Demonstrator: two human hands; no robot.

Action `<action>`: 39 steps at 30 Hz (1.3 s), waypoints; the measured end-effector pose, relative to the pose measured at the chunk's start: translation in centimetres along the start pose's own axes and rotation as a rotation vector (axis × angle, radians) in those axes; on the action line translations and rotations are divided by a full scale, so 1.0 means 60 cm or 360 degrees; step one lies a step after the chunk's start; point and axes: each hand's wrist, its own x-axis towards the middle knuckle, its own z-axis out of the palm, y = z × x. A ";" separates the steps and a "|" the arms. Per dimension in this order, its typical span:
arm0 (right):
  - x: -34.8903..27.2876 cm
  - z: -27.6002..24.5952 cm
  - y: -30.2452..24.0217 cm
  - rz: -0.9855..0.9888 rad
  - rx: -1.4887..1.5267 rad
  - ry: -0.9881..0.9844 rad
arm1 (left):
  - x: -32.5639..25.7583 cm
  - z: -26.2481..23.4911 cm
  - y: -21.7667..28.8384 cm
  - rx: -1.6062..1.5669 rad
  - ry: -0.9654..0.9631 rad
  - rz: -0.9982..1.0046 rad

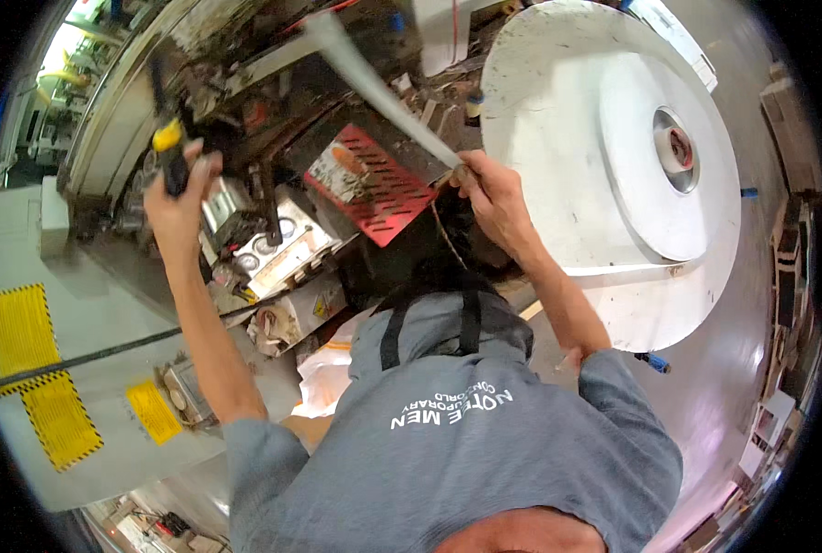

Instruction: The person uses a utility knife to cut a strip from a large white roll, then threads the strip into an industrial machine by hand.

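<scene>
large white round metal housing point(604, 157), upper right: heavy, rigid | long pale grey metal bar point(374, 88), upper centre: stiff, likely weighty, best held at low end; right hand point(489, 189) fingers closed there | yellow-and-black tool handle point(171, 152), upper left: light; left hand point(182, 198) fingers wrapped round it

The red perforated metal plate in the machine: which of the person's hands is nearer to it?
Right. The right hand grips a long pale bar just beside the red perforated metal plate. The left hand, holding a yellow-and-black tool handle, is farther off to the plate's left.
</scene>
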 end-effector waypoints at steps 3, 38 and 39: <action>-0.009 -0.021 0.017 0.0237 0.0340 0.0490 | -0.058 0.029 -0.028 0.0198 -0.0281 -0.0353; 0.078 -0.040 0.035 -0.0125 -0.0046 0.0355 | 0.088 0.720 -0.246 0.1079 -0.2186 0.0480; 0.075 -0.041 0.054 -0.0156 -0.0100 0.0331 | 0.083 0.690 -0.213 0.1218 -0.2267 0.0609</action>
